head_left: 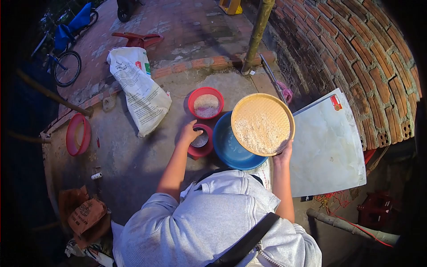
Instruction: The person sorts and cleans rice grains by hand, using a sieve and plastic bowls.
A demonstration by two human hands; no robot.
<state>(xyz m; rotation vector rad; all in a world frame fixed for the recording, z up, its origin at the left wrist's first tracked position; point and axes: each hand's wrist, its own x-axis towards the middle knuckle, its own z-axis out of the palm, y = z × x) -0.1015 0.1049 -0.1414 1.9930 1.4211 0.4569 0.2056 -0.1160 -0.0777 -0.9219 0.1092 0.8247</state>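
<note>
My right hand (pixel 283 153) grips the lower right rim of a round, yellow woven sieve (pixel 280 107). Pale, flaky grain lies spread over the sieve's bottom. Beneath it, partly covered, is a large blue basin (pixel 222 153). My left hand (pixel 190 132) is closed at the rim of a small round bowl (pixel 200 140), its thumb over the edge; the fingers on the far side are partly hidden. That bowl holds greyish-white contents and sits in or on a red tub (pixel 195 152). Just beyond stands a red basin (pixel 191 103) with pale grain in it.
A white printed sack (pixel 144 100) lies ahead on the left, near another red basin (pixel 71 135). A pale flat panel (pixel 324 151) lies to my right beside the brick wall (pixel 373 66). A bamboo post (pixel 258 38) rises ahead. Brown paper bags (pixel 86 216) lie at lower left.
</note>
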